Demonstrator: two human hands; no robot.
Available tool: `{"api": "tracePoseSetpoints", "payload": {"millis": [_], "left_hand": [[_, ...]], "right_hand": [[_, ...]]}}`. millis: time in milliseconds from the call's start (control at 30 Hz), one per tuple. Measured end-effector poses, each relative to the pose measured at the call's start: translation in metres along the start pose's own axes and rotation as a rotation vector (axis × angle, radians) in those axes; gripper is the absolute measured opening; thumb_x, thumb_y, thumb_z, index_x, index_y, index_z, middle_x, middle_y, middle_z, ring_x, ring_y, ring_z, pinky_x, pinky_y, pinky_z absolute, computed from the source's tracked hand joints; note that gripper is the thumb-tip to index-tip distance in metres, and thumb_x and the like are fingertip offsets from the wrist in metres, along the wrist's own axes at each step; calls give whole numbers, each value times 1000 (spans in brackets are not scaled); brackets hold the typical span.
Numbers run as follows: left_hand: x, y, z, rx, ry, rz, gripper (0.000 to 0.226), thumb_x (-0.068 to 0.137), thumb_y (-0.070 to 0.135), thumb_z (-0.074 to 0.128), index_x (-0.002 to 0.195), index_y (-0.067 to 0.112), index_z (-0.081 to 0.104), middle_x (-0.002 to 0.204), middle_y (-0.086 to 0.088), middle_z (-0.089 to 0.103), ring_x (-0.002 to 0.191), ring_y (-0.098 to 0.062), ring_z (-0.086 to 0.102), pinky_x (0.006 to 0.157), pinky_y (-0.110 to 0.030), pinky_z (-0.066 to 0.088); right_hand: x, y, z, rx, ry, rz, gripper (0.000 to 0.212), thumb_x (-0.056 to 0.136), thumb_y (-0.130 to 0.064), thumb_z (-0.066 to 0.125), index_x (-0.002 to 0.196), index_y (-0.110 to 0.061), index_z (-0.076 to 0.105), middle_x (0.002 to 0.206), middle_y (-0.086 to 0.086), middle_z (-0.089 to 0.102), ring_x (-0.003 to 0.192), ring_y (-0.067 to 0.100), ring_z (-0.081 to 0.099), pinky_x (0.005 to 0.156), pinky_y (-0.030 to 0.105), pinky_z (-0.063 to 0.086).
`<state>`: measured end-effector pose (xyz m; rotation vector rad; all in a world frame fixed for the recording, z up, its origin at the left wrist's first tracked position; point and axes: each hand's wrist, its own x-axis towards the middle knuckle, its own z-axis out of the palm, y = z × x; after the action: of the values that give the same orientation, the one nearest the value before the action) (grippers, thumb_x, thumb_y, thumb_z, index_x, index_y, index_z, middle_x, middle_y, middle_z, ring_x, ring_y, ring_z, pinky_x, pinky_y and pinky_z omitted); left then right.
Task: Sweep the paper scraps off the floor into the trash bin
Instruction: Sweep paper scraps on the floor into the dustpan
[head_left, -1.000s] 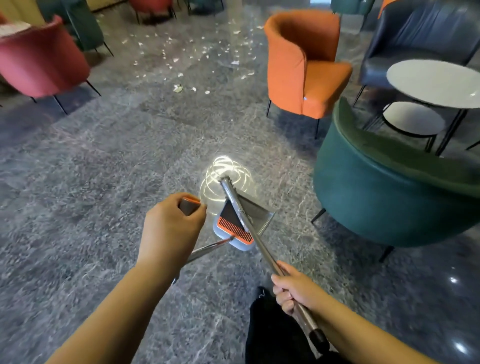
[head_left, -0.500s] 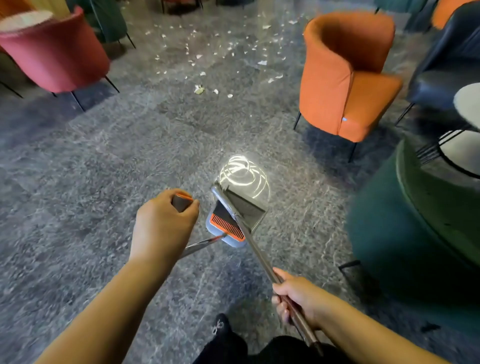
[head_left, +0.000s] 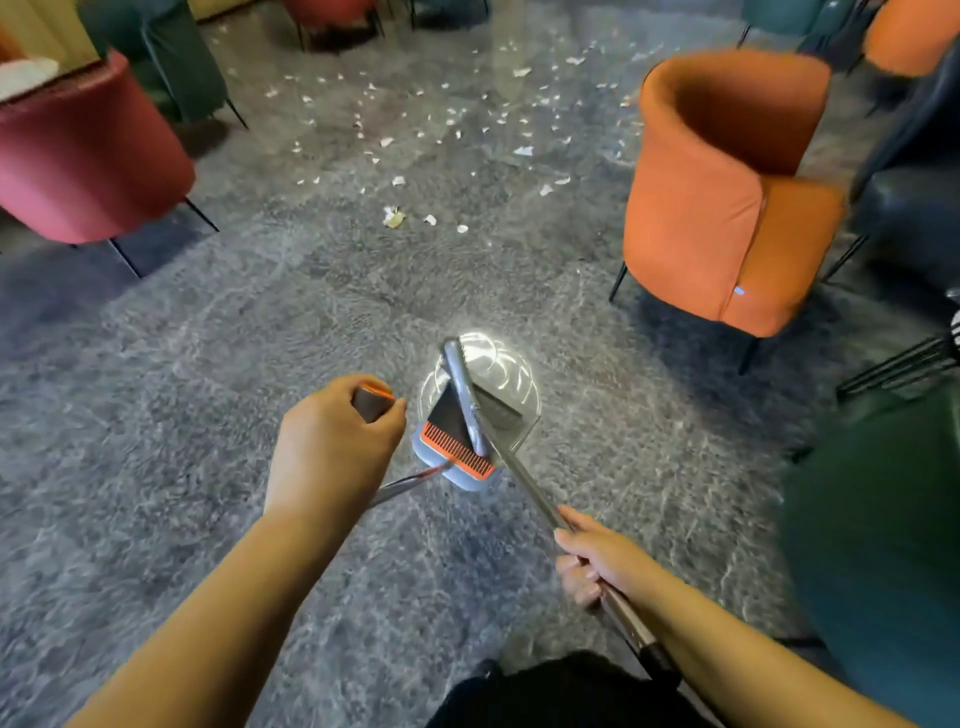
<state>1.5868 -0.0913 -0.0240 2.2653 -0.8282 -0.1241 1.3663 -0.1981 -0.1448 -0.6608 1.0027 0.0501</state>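
Two hands full, scraps well ahead.
Left hand (head_left: 332, 452) gripping dustpan (head_left: 467, 441) handle, right hand (head_left: 597, 561) gripping broom (head_left: 511, 462) shaft; paper scraps (head_left: 441, 130) scattered between chairs. Risks scattering light scraps further if swept briskly.

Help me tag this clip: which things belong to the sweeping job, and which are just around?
Job: paper scraps, broom in right hand, dustpan handle in left hand.
Around: orange chair, red chair, green chair.
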Motion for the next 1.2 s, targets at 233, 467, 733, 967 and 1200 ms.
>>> {"api": "tracePoseSetpoints", "payload": {"millis": [233,467,733,967,1200], "left_hand": [[141,6,28,-35,46,46,8,83,31,70,79,28,64,66,20,57,70,-13,57,62,-21,37],[296,28,91,15,55,36,8,84,30,69,80,28,62,69,14,57,73,-17,56,65,-26,36],[453,58,126,-3,75,14,7,83,32,68,79,30,63,64,21,52,65,-9,50,54,-19,28],[598,54,164,33,14,43,11,84,29,68,77,31,60,64,21,51,70,-13,51,64,-25,32],[751,64,200,-53,20,57,16,83,33,68,70,28,59,65,16,60,64,-7,56,58,-26,36]], "right_hand": [[95,-100,14,40,-40,-8,37,104,-15,38,139,-29,36,56,1,34,37,7,30,34,15,30],[194,-230,1,-421,110,11,27,102,-13,31,122,-25,45,60,6,44,43,12,40,39,20,36],[276,-366,14,-958,226,-177,57,91,-18,54,144,-23,36,100,-3,56,55,8,49,56,23,52],[353,-484,28,-540,186,-152,33,92,-4,41,120,-17,53,52,-1,41,33,12,36,36,18,31],[424,-619,49,-336,190,-152,30,97,-3,43,103,-32,47,60,5,40,41,11,35,41,21,29]]}}
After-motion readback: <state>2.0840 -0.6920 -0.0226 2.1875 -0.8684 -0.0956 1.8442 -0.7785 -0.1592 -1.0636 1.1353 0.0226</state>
